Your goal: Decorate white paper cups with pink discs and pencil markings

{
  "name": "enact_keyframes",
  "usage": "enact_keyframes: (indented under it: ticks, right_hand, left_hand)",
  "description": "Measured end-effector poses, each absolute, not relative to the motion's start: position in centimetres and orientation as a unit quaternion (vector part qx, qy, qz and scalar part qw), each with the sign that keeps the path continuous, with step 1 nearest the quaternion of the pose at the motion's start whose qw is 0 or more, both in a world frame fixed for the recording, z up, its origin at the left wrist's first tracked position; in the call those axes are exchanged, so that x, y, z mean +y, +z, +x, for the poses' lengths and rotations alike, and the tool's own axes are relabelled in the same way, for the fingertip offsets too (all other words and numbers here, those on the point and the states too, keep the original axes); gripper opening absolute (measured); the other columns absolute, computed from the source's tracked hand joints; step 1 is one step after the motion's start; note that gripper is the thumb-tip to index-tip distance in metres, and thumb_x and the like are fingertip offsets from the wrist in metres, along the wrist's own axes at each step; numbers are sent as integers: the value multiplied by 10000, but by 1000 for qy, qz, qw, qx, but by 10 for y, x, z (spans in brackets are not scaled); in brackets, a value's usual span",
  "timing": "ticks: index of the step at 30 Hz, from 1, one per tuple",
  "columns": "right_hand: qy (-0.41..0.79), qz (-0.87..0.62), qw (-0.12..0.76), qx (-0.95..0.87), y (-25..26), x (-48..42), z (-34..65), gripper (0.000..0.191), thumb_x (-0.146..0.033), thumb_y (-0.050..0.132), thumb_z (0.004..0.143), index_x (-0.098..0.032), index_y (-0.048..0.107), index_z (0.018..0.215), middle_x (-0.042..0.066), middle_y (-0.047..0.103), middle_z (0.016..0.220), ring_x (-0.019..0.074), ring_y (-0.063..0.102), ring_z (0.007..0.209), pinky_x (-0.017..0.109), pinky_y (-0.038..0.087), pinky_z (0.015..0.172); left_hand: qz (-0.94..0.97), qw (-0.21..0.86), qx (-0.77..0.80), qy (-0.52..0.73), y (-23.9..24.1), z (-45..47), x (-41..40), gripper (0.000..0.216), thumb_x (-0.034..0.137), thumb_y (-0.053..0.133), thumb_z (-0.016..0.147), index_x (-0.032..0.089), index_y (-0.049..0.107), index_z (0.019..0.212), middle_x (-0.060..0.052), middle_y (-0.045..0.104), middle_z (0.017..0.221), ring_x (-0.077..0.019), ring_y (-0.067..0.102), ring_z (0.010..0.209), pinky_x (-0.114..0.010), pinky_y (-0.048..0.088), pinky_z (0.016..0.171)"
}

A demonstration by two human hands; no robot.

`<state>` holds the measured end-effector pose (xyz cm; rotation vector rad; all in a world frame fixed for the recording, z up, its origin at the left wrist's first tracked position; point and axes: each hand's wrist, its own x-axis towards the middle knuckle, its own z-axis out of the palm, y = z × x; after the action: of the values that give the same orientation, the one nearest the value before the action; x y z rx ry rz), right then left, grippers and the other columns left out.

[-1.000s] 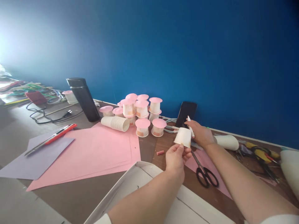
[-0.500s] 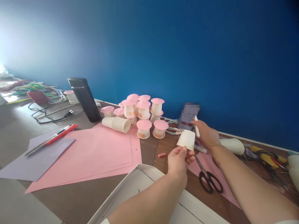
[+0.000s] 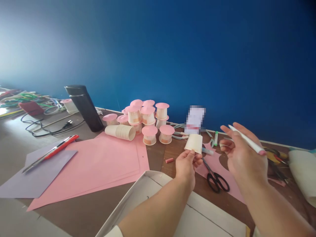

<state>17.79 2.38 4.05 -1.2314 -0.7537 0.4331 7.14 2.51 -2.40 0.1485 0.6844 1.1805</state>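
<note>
My left hand [image 3: 185,164] pinches a small white paper cup [image 3: 194,143] by its side, bottom end up, above the brown table. My right hand [image 3: 243,154] is lifted to the right of the cup with its fingers partly spread. A white marker with a pink end [image 3: 247,140] rests across its fingers, held by the thumb. Black scissors [image 3: 214,177] lie on a pink paper scrap between my hands. A phone [image 3: 195,119] leans against the blue wall behind the cup.
A cluster of cups with pink lids [image 3: 148,117] stands by a lying stack of paper cups [image 3: 120,131]. Pink paper sheets [image 3: 98,164], purple paper, a red utility knife [image 3: 51,152], a black flask [image 3: 84,107] and a white box [image 3: 148,197] fill the left and front.
My right hand has drawn back from the phone, moving right and toward me with the marker. The left hand keeps the cup in about the same place.
</note>
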Motion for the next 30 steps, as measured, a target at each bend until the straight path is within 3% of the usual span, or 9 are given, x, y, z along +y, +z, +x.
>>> enact_keyframes:
  ticks: [4,7,12,17,30]
  right_hand:
    - [182,-582,708,-355,28,-17,161,476,-519,635,840,-247,651,1231,18,669,826,80,519,527,226,456,472]
    - [123,-639,627,-429,5,-32,163,496,-558,548,900,-206,665,1230,-1,593,650,110,523,516,239,439,462]
    - [-4,-601,582,-548,-20,-34,171,349,-459,560,918,-201,691,1113,97,711,984,182,663,721,342,558,656]
    - [-59,-569,565,-595,-23,-31,168,219,-364,593,912,-210,670,1048,88,710,1008,220,680,927,384,562,824]
    - [-43,-619,564,-546,-25,-28,174,253,-433,580,898,-192,650,933,85,699,853,195,665,759,334,556,701]
  left_hand:
    - [92,774,318,540,-23,70,24,83,99,597,889,80,622,812,-52,634,717,-74,627,622,-165,521,588]
    - [105,779,311,534,-24,70,23,90,97,616,875,80,626,786,-51,634,718,-77,627,627,-170,516,589]
    - [122,781,295,536,-27,71,23,79,101,642,856,80,642,780,-54,648,732,-83,637,648,-178,516,622]
    - [146,789,278,528,-30,72,22,80,141,700,826,80,663,789,-53,656,765,-83,640,672,-188,522,661]
    - [136,793,278,524,-30,71,22,101,113,640,858,100,647,758,-42,654,715,-83,648,665,-177,515,648]
